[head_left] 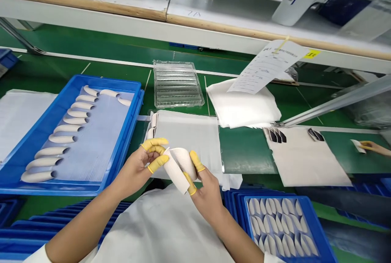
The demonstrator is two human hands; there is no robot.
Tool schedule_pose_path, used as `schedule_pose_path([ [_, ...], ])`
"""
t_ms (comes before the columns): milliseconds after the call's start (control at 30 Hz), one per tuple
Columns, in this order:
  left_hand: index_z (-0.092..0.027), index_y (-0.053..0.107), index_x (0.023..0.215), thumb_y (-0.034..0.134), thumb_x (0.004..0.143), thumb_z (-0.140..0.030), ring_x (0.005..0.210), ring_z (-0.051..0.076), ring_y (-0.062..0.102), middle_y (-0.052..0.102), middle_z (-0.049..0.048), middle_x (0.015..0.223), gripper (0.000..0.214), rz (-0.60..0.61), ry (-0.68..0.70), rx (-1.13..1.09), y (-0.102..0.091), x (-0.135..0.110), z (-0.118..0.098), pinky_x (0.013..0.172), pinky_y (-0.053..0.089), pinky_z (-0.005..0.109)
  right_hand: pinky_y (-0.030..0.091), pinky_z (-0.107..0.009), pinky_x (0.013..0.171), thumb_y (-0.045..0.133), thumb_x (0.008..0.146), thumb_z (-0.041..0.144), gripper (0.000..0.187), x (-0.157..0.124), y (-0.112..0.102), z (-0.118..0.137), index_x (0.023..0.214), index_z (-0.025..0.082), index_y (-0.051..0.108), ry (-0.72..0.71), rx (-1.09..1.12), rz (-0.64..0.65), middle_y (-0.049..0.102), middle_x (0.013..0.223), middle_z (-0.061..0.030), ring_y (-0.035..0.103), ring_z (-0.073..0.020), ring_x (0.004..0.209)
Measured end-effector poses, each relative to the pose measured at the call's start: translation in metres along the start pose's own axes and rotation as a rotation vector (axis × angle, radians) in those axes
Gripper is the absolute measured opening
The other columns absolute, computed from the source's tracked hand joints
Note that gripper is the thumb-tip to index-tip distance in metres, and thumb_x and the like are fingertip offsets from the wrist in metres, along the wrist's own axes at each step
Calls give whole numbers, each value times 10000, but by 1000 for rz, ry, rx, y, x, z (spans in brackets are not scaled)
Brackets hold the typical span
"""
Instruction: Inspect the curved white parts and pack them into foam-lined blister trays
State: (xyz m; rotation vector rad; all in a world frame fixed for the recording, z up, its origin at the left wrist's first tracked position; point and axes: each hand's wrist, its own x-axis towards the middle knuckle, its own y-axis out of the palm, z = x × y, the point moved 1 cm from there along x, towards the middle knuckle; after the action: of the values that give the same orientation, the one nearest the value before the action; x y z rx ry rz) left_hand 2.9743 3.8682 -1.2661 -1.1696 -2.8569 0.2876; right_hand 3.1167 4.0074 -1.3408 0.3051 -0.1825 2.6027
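Observation:
A curled white piece (180, 165), like thin folded foam or fabric, is held up between my two hands over the front of the bench. My left hand (146, 163), in yellow finger cots, pinches its upper left corner. My right hand (203, 185), also with yellow cots, grips its right side, thumb and finger closed on the material. Just behind them lies a white sheet (192, 132) over a stack, with more curled pieces (152, 124) peeking out at its left edge. A blue tray (88, 132) on the left bears several similar curled pieces in a row.
A clear ribbed plastic tray (179, 83) stands behind the sheet. White sheets (247, 108) with a printed paper (267, 67) lie right of it. Farther right are a pale mat (308, 161) with dark pieces and another person's hand (374, 146). A filled blue tray (320, 230) sits low right.

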Motion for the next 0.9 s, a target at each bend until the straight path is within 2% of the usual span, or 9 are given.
schedule_pose_path([
  [67,-257,660,1082,767,782,-358,801,132,647,703,3,898,334,-23,-1,-46,4,-3,1,741,540,237,543,-456,997,584,936,474,579,-5,-3,3,1462,272,455,168,273,33,622,1353,-116,654,-262,1158],
  [133,-238,689,1010,786,758,-368,829,142,657,712,18,916,300,-40,-20,-58,6,-6,1,762,547,241,561,-459,961,592,921,530,593,-10,-4,9,1436,262,471,309,545,130,626,1342,-123,684,-255,1105],
  [233,-227,716,932,791,748,-383,804,141,648,696,17,859,252,-32,-14,-59,11,-8,-4,736,542,233,575,-437,928,642,887,540,580,-16,-5,21,1389,275,520,396,704,228,661,1285,-105,692,-243,1072],
  [333,-227,720,888,780,758,-388,691,115,600,642,-6,751,216,-27,11,-59,17,-11,-10,608,503,199,575,-398,917,671,872,522,579,-19,-4,28,1386,302,522,367,668,224,681,1253,-84,679,-224,1076],
  [433,-218,711,869,767,765,-412,618,99,545,612,-11,714,227,-22,4,-61,22,-13,-14,510,445,183,529,-405,996,665,878,518,573,-20,-2,27,1388,302,518,291,588,159,673,1273,-82,644,-224,1150],
  [533,-208,698,875,762,765,-436,587,88,508,609,-9,718,261,-4,-7,-69,23,-15,-14,492,426,183,481,-424,1062,641,891,527,572,-20,-2,25,1397,295,509,250,533,110,650,1313,-87,607,-232,1220],
  [733,-214,692,882,756,770,-462,536,79,450,535,-34,633,279,3,-1,-76,23,-13,-16,462,404,182,448,-431,1098,615,909,531,550,-21,-6,26,1394,296,508,234,509,72,644,1320,-85,615,-222,1207],
  [800,-218,694,885,747,780,-462,528,78,440,528,-36,625,271,5,6,-77,24,-12,-17,455,398,181,488,-436,1054,610,913,529,559,-22,-7,27,1408,300,489,252,531,84,656,1295,-87,646,-219,1149],
  [900,-221,696,903,735,796,-450,535,81,456,559,-27,650,256,33,6,-63,27,-12,-17,457,406,184,589,-405,877,607,909,544,623,-24,-4,29,1459,327,412,311,593,156,671,1247,-86,694,-211,1018],
])
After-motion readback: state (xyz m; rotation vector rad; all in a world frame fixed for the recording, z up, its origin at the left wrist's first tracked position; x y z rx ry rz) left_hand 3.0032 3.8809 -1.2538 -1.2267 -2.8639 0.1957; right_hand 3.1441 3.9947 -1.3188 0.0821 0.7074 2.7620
